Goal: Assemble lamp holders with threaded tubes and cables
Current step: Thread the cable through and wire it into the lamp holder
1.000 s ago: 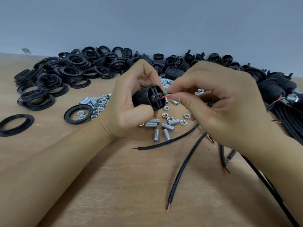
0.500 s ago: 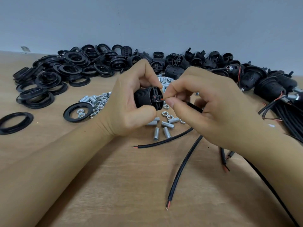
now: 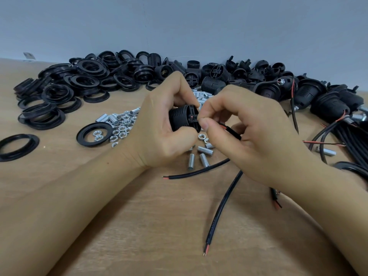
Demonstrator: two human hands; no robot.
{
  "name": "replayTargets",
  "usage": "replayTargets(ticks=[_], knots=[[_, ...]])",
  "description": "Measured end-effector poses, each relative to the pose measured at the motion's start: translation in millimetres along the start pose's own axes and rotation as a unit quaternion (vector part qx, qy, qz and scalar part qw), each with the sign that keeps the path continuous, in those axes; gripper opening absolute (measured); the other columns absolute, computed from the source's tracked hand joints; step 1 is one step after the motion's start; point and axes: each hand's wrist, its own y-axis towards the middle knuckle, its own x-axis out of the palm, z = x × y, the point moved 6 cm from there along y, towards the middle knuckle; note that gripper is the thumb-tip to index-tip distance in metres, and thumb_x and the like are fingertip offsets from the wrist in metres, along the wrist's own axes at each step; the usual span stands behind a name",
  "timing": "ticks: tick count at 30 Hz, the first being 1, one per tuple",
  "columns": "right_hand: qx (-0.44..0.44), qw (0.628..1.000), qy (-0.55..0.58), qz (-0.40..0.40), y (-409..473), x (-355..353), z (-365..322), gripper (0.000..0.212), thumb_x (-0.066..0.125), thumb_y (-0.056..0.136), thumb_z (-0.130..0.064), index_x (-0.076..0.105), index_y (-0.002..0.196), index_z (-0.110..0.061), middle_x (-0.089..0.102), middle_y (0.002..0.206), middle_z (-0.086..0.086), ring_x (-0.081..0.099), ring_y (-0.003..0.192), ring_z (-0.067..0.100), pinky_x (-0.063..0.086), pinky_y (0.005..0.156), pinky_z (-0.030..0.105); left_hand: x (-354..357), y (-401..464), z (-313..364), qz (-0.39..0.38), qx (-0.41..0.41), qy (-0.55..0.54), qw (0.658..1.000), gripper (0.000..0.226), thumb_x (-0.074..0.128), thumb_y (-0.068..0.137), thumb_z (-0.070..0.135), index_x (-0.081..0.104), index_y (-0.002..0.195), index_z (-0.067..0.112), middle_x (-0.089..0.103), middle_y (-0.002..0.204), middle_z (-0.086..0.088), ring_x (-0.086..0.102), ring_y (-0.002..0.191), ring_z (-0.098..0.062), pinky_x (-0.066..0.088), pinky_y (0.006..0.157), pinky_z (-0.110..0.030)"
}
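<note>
Closer now, right hand [image 3: 251, 132] pinches cable [image 3: 232, 132] seemingly into left-gripped [image 3: 161, 126], sideways-lying holder [image 3: 184, 120].

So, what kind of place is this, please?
Probably a small assembly workbench: a wooden table against a plain wall, with heaps of black rings, loose threaded tubes, and finished lamp holders with cables piled at the right.
</note>
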Motion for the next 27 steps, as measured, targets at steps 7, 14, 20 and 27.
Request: replayTargets(ticks=[7, 14, 20, 27], knots=[[0.009, 0.999, 0.03, -0.014, 0.4, 3.2, 0.5, 0.003, 0.063, 0.087, -0.01, 0.064, 0.087, -0.012, 0.057, 0.077, -0.01, 0.055, 0.07, 0.014, 0.037, 0.059, 0.009, 1.9, -2.1, 1.1, -0.019, 0.007, 0.017, 1.0, 0.034, 0.05, 0.058, 0.019, 0.046, 0.085, 0.0, 0.052, 0.064, -0.017, 0.033, 0.052, -0.018, 0.024, 0.05, -0.023], [0.13, 0.948, 0.28, -0.073, -1.5, -6.6, 26.8, 0.047, 0.055, 0.065, -0.004, 0.054, 0.108, -0.02, 0.054, 0.096, 0.001, 0.047, 0.072, 0.017, 0.05, 0.054, 0.049, -1.4, 3.0, -5.9, 0.009, -0.033, -0.045, 0.998, 0.039, 0.051, 0.056, -0.006, 0.054, 0.094, -0.003, 0.059, 0.074, -0.025, 0.051, 0.046, -0.042, 0.039, 0.039, -0.038], [0.147, 0.94, 0.287, -0.114, -2.6, 0.8, 34.8, 0.061, 0.044, 0.054, 0.0, 0.054, 0.111, -0.021, 0.051, 0.109, 0.009, 0.05, 0.087, 0.02, 0.045, 0.06, 0.049, -0.5, 4.9, -20.1, 0.004, -0.11, -0.139, 0.984, 0.041, 0.058, 0.054, 0.0, 0.062, 0.095, 0.004, 0.055, 0.068, -0.021, 0.046, 0.042, -0.036, 0.041, 0.039, -0.027], [0.166, 0.953, 0.226, -0.118, -2.6, -1.2, 39.2, 0.056, 0.057, 0.069, -0.005, 0.051, 0.122, -0.023, 0.054, 0.12, 0.005, 0.053, 0.114, 0.016, 0.052, 0.09, 0.034, -2.8, 4.8, -25.4, 0.048, -0.128, -0.063, 0.989, 0.027, 0.061, 0.076, 0.013, 0.061, 0.103, 0.017, 0.058, 0.072, -0.001, 0.049, 0.051, -0.02, 0.042, 0.051, -0.031]])
